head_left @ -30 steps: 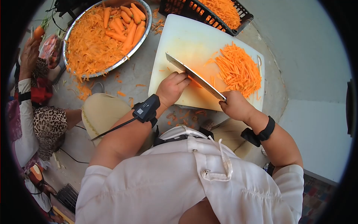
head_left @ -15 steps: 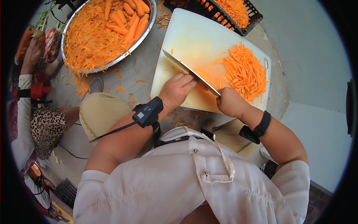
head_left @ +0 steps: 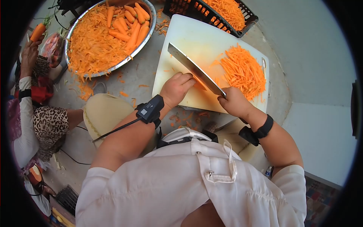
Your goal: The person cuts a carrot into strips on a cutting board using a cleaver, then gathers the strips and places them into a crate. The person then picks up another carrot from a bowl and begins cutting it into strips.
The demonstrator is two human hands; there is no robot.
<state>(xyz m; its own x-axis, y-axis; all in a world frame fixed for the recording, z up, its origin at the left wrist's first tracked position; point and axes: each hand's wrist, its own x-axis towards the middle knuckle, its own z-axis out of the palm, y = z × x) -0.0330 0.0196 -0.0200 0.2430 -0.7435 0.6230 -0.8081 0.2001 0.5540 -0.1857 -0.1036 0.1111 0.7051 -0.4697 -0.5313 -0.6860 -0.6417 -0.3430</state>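
Note:
A wide-bladed kitchen knife point(head_left: 194, 69) slants across the white cutting board point(head_left: 200, 32). My right hand point(head_left: 235, 101) is wrapped round its handle at the lower right. On the board my left hand point(head_left: 177, 89) has its fingers curled, with the fingertips pressed on a carrot piece point(head_left: 199, 84) beside the blade. Part of that piece is hidden by the fingers and the knife. To the right of the blade lies a heap of carrot strips point(head_left: 245, 73), with a few loose strips around it.
A metal basin point(head_left: 152, 28) at upper left holds whole carrots point(head_left: 133, 36) and shredded peel. Behind the board stands a black crate point(head_left: 242, 32) with carrot strips. Scraps litter the floor. At far left, a co-worker's hand point(head_left: 29, 55) holds a carrot point(head_left: 38, 32).
The blade has lifted and turned a little, showing more of its face and the carrot piece beneath. My hands stay nearly in place. The co-worker's hand has raised a carrot.

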